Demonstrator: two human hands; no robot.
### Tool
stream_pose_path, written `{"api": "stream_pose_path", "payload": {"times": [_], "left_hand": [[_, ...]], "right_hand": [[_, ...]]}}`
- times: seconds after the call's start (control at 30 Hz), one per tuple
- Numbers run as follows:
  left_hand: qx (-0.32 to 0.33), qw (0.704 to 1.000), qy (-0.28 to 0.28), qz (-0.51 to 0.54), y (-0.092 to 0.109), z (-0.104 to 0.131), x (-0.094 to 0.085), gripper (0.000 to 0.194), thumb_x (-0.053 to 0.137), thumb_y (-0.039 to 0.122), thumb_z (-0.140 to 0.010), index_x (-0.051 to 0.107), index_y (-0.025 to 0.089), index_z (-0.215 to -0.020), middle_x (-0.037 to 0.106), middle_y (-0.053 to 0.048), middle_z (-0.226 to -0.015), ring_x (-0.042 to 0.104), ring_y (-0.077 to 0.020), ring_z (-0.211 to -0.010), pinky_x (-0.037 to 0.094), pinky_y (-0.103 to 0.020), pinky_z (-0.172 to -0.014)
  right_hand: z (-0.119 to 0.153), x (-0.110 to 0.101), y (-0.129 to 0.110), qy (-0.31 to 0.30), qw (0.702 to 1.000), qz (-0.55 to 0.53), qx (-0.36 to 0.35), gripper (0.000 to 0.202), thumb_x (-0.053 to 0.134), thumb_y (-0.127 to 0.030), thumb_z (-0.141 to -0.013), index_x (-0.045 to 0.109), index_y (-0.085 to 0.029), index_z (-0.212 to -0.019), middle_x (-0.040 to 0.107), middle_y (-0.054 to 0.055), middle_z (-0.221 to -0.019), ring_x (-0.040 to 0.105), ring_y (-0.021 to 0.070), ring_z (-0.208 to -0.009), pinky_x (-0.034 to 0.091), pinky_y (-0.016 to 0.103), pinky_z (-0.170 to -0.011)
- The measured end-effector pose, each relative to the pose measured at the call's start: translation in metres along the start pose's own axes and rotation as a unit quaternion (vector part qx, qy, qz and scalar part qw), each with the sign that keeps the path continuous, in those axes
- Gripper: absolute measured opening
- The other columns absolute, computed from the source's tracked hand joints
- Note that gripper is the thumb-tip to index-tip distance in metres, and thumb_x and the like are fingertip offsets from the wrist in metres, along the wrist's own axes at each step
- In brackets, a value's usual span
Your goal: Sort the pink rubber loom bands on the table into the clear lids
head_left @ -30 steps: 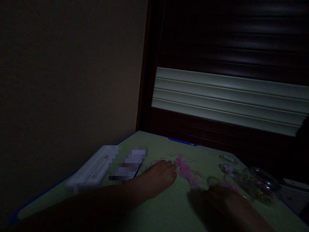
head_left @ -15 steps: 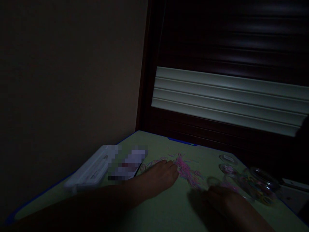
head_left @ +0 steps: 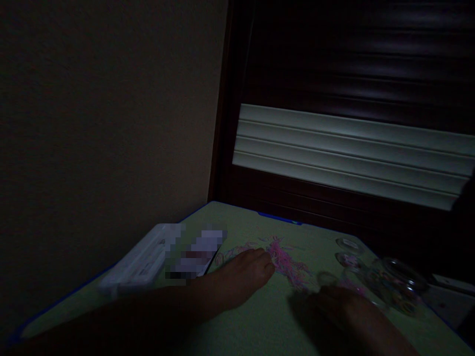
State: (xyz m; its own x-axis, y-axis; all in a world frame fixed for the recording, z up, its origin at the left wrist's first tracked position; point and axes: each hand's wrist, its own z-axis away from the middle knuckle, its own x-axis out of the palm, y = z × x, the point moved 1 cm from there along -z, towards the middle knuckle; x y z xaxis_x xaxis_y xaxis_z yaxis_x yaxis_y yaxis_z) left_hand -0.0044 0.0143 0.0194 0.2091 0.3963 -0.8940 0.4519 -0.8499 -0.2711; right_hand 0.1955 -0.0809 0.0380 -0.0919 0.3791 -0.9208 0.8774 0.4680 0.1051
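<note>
A loose heap of pink rubber bands (head_left: 284, 262) lies on the pale green table, with lighter bands (head_left: 237, 249) scattered to its left. My left hand (head_left: 256, 267) rests at the heap's left edge, knuckles up, fingers curled downward. Whatever its fingertips hold is hidden. Lower right, my right hand (head_left: 343, 304) is closed in the shade, its fingertips too dark to make out. Just beyond it lies a clear container with pink bits (head_left: 352, 286), partly covered by the hand. A clear jar (head_left: 403, 284) of coloured bands stands to its right.
At the left are a white plastic case (head_left: 139, 259) and a blurred-out flat phone-like thing (head_left: 198, 252). Two small clear round containers, one being a lidded-looking disc (head_left: 349, 244), sit at the back right. A wall (head_left: 111, 123) and a dark slatted panel (head_left: 334, 74) border the table.
My left hand's fingers have shifted slightly at the edge of the pink bands. The right hand has barely moved, and the other things stay in place.
</note>
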Motion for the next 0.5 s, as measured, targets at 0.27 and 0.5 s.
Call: {"api": "stream_pose_path", "payload": {"times": [0.27,0.5], "left_hand": [[0.001,0.992,0.011,0.128,0.023,0.0,-0.019,0.009,0.044,0.009,-0.084,0.051,0.014,-0.08,0.053,-0.003,-0.084,0.049,-0.0144,-0.08,0.04,-0.023,-0.072],[-0.123,0.913,0.039,0.387,0.035,0.0,-0.014,0.011,0.051,0.01,-0.075,0.059,0.017,-0.077,0.056,0.003,-0.077,0.054,-0.0081,-0.068,0.04,-0.016,-0.06]], "right_hand": [[-0.001,0.005,0.004,-0.052,0.998,-0.038,0.029,0.021,0.05,-0.003,-0.072,0.061,-0.021,-0.073,0.062,0.001,-0.069,0.057,0.0145,-0.062,0.039,0.022,-0.055],[0.002,0.005,0.007,-0.039,0.998,-0.043,0.025,0.022,0.049,-0.004,-0.073,0.06,-0.022,-0.077,0.061,0.001,-0.07,0.057,0.015,-0.062,0.038,0.023,-0.054]]}}
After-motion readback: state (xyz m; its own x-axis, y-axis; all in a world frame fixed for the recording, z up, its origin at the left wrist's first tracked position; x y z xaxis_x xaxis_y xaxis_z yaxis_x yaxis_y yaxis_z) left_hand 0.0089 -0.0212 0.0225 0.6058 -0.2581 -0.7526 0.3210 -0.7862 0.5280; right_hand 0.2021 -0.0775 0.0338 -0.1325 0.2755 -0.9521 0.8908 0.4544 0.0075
